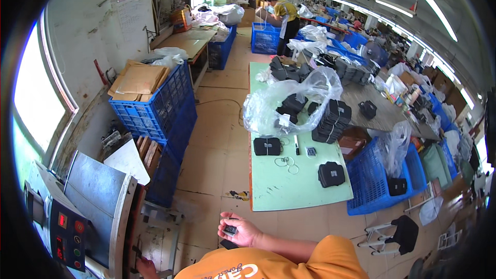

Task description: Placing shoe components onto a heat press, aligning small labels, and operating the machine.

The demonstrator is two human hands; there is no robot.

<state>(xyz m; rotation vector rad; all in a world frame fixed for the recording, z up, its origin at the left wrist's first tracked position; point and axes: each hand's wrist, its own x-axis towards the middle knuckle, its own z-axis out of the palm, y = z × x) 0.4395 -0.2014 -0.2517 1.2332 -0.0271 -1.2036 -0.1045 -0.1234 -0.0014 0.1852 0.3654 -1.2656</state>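
Note:
My right hand (244, 231) is closed around a small dark piece with a pale edge (230, 229), held in front of my body; its exact kind is unclear. Low at the left, my left hand (146, 267) is beside the press machine (95, 191), close to a dark handle-like part (137, 252). Its fingers are too small and dim to make out. The machine has a slanted metal cover and a control panel (66, 237) with red displays and buttons. On the green table lie a black pouch (267, 146), another black pouch (331, 174), and a small dark square piece (310, 151).
The green table (294, 196) also bears a marker (296, 145), rubber bands (287, 164), stacked black pouches (331, 121) and a clear plastic bag (263, 106). Blue crates (155, 113) with cardboard stand left; another blue crate (369, 186) and a stool (403, 235) stand right. A person (285, 15) bends farther off.

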